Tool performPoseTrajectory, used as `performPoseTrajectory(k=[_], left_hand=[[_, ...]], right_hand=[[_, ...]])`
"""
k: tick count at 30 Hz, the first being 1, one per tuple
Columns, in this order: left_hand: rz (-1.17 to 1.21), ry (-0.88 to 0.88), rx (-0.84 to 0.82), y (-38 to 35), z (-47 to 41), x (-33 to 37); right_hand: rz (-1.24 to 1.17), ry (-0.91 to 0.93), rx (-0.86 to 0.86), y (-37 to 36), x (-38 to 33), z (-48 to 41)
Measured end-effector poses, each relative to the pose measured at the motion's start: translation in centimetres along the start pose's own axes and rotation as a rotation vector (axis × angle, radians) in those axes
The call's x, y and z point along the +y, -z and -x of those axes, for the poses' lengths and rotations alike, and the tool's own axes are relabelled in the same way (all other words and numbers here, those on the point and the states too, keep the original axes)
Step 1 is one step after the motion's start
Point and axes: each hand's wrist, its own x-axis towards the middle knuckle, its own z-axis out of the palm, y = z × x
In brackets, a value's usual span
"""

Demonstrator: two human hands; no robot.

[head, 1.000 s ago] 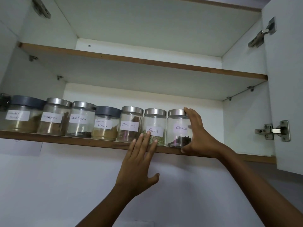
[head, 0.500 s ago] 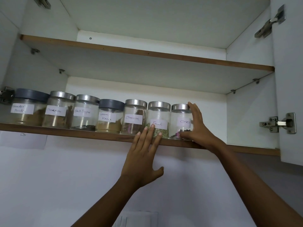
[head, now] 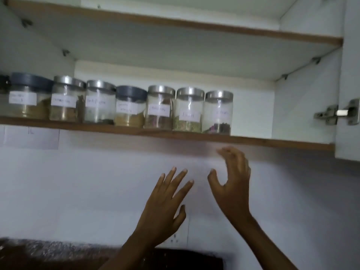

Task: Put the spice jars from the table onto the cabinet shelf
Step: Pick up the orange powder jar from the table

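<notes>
Both hands dropped off the jars: left hand (head: 165, 203) and right hand (head: 231, 184) hung spread, empty, just below the wooden cabinet shelf (head: 272, 142); right hand nearer the end steel-lidded glass jar (head: 218, 112) above it.

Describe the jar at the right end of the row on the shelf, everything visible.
The rightmost jar is clear, glass by the look of it, round and upright, with a silver metal-looking lid. A white paper label sits on its front, the writing too blurred to read. Dark spice lies in the bottom; most of it is empty. It stands near the shelf front edge, close against the neighbouring jar. No hand touches it.
</notes>
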Motion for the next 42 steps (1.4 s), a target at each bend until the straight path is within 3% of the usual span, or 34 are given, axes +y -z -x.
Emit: performPoseTrajectory(k=[6, 11, 18, 20, 24, 29, 36, 42], left_hand=[[0.032, 0.123, -0.252, -5.0, 8.8, -1.5], [0.066, 0.314, -0.688, -8.8, 16.6, -3.0], [0.166, 0.539, -1.191, -12.9, 28.2, -1.8], [0.198, 0.621, -1.203, -13.1, 30.4, -0.4], [0.346, 0.804, -1.010, -13.2, 33.0, 2.0], [0.439, 0.886, -0.891, -13.6, 33.9, 3.0], [0.533, 0.886, -0.971, -12.8, 33.7, 2.0], [0.647, 0.913, -1.060, -9.8, 34.2, 3.8]], right_hand=[[-0.028, -0.170, -0.407, -3.0, 2.2, 12.2], [-0.011, -0.360, -0.780, -5.6, 6.0, 22.0], [-0.091, -0.466, -1.202, -8.7, 6.4, 36.1], [-0.131, -0.547, -1.252, -9.1, 6.0, 39.3], [-0.283, -0.798, -1.275, -10.2, 4.3, 43.3], [-0.427, -1.086, -1.121, -11.3, 1.5, 46.0], [-0.422, -1.149, -1.106, -11.7, 1.8, 45.7], [-0.395, -1.120, -1.289, -8.9, 2.5, 45.0]])
